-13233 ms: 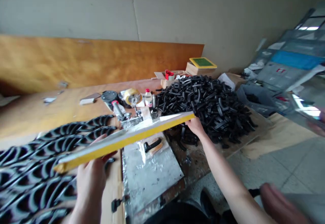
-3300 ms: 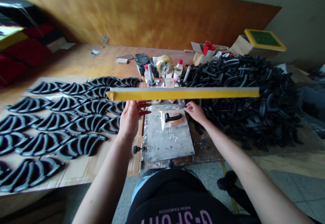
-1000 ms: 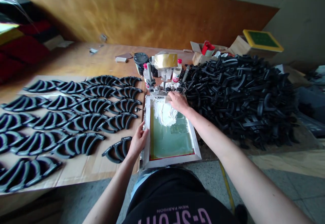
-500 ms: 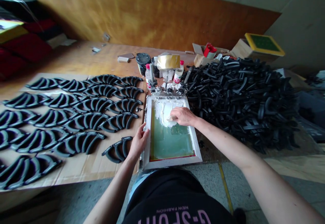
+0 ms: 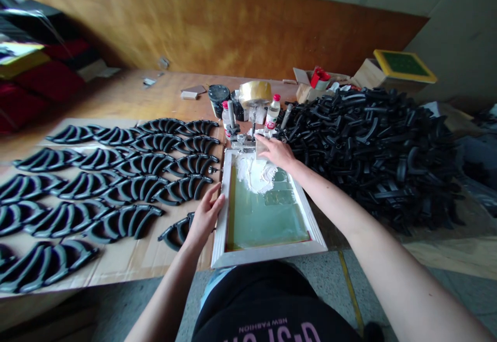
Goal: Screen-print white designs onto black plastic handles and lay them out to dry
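A silver-framed printing screen [image 5: 272,257] with a green mesh lies in front of me, its near end tilted up. Thick white ink [image 5: 254,176] is heaped on the far part of the mesh. At the screen's far end, my right hand [image 5: 276,151] is closed on a small pale scraper [image 5: 261,150], fingers stretched along it. Beside the left rail is my left hand [image 5: 205,215], thumb and fingers apart, its fingertips at the rail. Near that hand, a curved black ribbed part [image 5: 174,233] lies on the cardboard [image 5: 128,256], partly hidden by my wrist.
Rows of black curved parts [image 5: 128,163] cover the cardboard on the left. A large pile of black parts [image 5: 373,150] rises on the right. Behind the metal clamp [image 5: 243,143] stand red-capped bottles [image 5: 273,112], a dark tub [image 5: 218,99] and a tape roll [image 5: 255,92].
My right hand has moved away from me with the scraper, off the ink to the screen's far end. The screen's near end has come up. My left hand has shifted slightly left.
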`<state>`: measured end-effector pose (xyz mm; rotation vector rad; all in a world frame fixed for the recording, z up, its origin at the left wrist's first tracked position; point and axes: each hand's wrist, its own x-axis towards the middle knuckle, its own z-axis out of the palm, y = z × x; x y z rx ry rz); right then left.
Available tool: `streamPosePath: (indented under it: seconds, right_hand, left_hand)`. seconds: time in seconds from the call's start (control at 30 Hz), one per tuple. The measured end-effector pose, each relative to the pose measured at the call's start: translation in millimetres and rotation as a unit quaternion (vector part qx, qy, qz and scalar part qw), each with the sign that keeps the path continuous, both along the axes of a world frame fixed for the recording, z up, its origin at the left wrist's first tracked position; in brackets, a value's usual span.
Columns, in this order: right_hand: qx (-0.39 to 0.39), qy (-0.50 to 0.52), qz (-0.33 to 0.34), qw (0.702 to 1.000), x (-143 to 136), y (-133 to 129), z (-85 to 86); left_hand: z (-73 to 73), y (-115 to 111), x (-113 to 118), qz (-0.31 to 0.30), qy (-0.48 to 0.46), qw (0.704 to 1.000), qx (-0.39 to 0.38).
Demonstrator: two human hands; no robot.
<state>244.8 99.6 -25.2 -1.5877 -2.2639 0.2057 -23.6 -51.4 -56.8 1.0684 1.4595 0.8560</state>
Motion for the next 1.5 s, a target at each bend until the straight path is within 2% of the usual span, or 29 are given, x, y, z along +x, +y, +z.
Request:
streamPosePath:
  seconds: [0.07,0.13,0.2,0.27,0.3,0.37,0.47,0.57,0.67,0.73,0.8,0.9,1.0,1.07,1.13,1.2,1.33,1.4,1.5]
  right_hand:
    - [0.029,0.009,-0.052,0.998,18.8,10.8,6.8]
    - [0.058,0.044,-0.118,0.990,46.6,10.6,7.2]
    - [0.065,0.079,-0.197,0.975,72.1,0.0,-1.3]
    - [0.051,0.091,-0.225,0.969,84.1,-18.5,-19.1]
    - [0.039,0.090,-0.215,0.972,83.3,-29.4,-30.6]
    - [0.015,0.084,-0.150,0.985,70.5,-50.8,-54.6]
    - [-0.022,0.043,-0.032,0.998,41.6,-72.8,-79.4]
    - [-0.053,0.002,0.013,0.998,22.7,-83.8,-79.1]
    - [-0.027,0.025,0.026,0.999,5.3,-102.7,-63.1]
    - [0.023,0.043,0.058,0.997,-14.6,-125.4,-53.8]
    - [0.079,0.045,0.107,0.990,-39.4,-152.3,-49.6]
    - [0.142,0.063,0.172,0.973,-74.1,-185.1,-51.2]
    - [0.135,0.110,0.215,0.961,-96.0,-196.9,-56.8]
    - [0.111,0.127,0.236,0.957,-103.0,-196.1,-61.2]
    - [0.092,0.135,0.238,0.957,-105.5,-193.1,-66.2]
    - [0.074,0.139,0.229,0.961,-105.9,-190.3,-71.2]
    - [0.048,0.143,0.223,0.963,-107.1,-188.6,-77.3]
    - [0.042,0.148,0.226,0.962,-108.8,-189.4,-77.5]
    - [0.037,0.158,0.232,0.959,-111.3,-191.1,-78.0]
  left_hand:
    - [18.7,4.0,-0.3,0.009,0.011,0.999,0.048]
    - [35.5,11.6,1.2,0.019,0.015,0.996,0.085]
    - [49.8,23.5,5.3,0.040,-0.030,0.992,0.114]
    - [62.1,38.8,11.6,0.049,-0.080,0.983,0.161]
    - [67.4,47.0,15.1,0.052,-0.097,0.977,0.183]
    - [75.2,62.1,21.6,0.062,-0.114,0.972,0.196]
    - [74.5,71.3,28.7,0.098,-0.138,0.971,0.169]
    - [54.0,53.4,33.7,0.102,-0.138,0.974,0.147]
    - [23.1,13.4,40.2,0.010,-0.126,0.992,0.011]
    - [5.8,-14.9,45.9,-0.032,-0.137,0.987,-0.079]
    - [-4.8,-36.3,49.9,0.002,-0.159,0.983,-0.098]
    - [-10.8,-51.9,43.4,0.079,-0.153,0.984,-0.051]
    - [-17.7,-60.1,16.2,0.106,-0.099,0.989,-0.021]
    - [-29.7,-68.6,-12.2,0.138,-0.050,0.989,-0.018]
    - [-49.1,-80.4,-46.6,0.182,0.016,0.983,-0.034]
    - [-73.0,-93.3,-83.6,0.216,0.094,0.968,-0.080]
    - [-114.3,-109.5,-143.9,0.221,0.204,0.934,-0.194]
    - [-124.4,-108.8,-159.2,0.208,0.247,0.920,-0.220]
    - [-129.1,-99.0,-164.7,0.187,0.317,0.902,-0.224]
